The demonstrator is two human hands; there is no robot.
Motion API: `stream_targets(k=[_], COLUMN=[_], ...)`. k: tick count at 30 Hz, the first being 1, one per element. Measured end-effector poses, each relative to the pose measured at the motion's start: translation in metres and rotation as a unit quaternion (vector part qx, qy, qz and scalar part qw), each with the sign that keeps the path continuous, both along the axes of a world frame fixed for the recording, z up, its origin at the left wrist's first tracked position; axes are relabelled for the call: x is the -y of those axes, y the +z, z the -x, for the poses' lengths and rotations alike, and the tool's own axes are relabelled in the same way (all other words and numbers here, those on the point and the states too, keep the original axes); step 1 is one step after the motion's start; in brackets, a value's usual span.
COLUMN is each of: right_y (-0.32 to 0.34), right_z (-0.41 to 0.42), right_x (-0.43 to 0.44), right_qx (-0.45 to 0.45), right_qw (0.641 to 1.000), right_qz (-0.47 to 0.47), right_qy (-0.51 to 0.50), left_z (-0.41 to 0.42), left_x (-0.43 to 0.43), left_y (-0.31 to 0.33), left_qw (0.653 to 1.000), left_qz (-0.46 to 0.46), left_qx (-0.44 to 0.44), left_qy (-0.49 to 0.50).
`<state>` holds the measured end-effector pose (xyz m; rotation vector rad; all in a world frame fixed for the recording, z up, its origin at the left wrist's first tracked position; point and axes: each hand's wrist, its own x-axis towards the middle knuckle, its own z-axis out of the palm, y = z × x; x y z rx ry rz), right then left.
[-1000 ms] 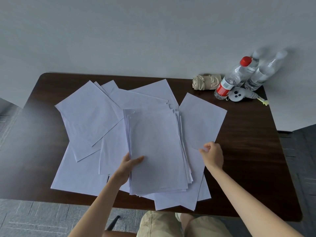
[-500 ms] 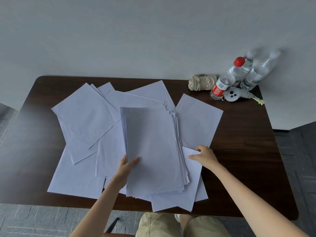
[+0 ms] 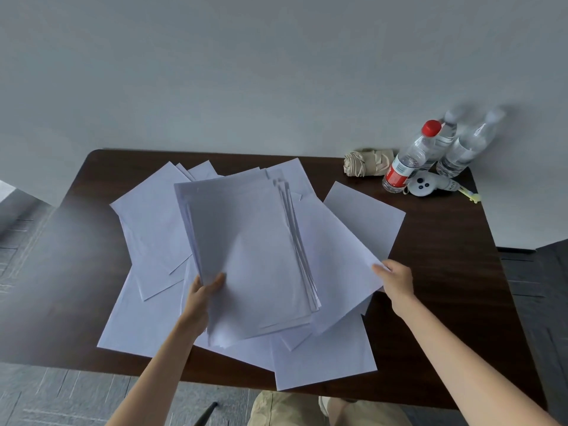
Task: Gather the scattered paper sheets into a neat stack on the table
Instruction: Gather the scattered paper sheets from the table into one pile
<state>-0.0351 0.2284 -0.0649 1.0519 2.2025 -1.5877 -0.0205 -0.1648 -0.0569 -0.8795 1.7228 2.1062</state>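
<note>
View from above of a dark brown tabletop (image 3: 445, 272) set against a pale grey wall (image 3: 246, 72), with white paper sheets spread over its middle.

The person's left hand (image 3: 199, 299) comes in from 7 o'clock and grips a thick stack of sheets (image 3: 246, 256) at its near left edge. The thumb lies on top; the fingers are hidden under the paper. The stack sits over the centre of the tabletop, tilted, its far end towards 12 o'clock and its edges uneven on the right side.

The right hand (image 3: 396, 281) reaches in from 5 o'clock and pinches the right corner of a single loose sheet (image 3: 341, 272) between thumb and fingers. This sheet lies partly under the stack, at 3 o'clock from it.

More scattered sheets (image 3: 153, 226) overlap at 9 o'clock. One sheet (image 3: 368, 219) lies at 2 o'clock, and another (image 3: 322, 358) lies at 6 o'clock, reaching the near edge.

At the far right corner, at 1 o'clock, stands a clear bottle with a red cap (image 3: 408, 161), with two more clear bottles (image 3: 461, 152) just behind it. A beige rolled cloth bundle (image 3: 365, 161) lies beside them on the left. A small white device with dark buttons (image 3: 425, 184) lies in front.
</note>
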Motion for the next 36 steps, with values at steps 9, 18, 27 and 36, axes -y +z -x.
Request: stream_targets(k=[9,18,27,36], right_y=[0.000,-0.003,0.002,-0.002], right_z=[-0.009,0.005,0.024,0.019], right_x=[0.010,0.018,0.030,0.030], right_qx=[0.122,0.095,0.097,0.014], right_qw=[0.985,0.985,0.979,0.987], right_qz=[0.065,0.119,0.165,0.135], right_qy=[0.103,0.080,0.067,0.086], left_z=[0.004,0.008,0.010,0.018], left_x=[-0.021,-0.079,-0.106,-0.090], left_y=[-0.003,-0.017,-0.023,-0.023], left_qw=[1.000,0.999,0.998,0.978], left_qz=[-0.010,-0.036,-0.016,0.162], left_qx=[0.012,0.025,0.022,0.039], left_qy=[0.018,-0.029,-0.065,-0.126])
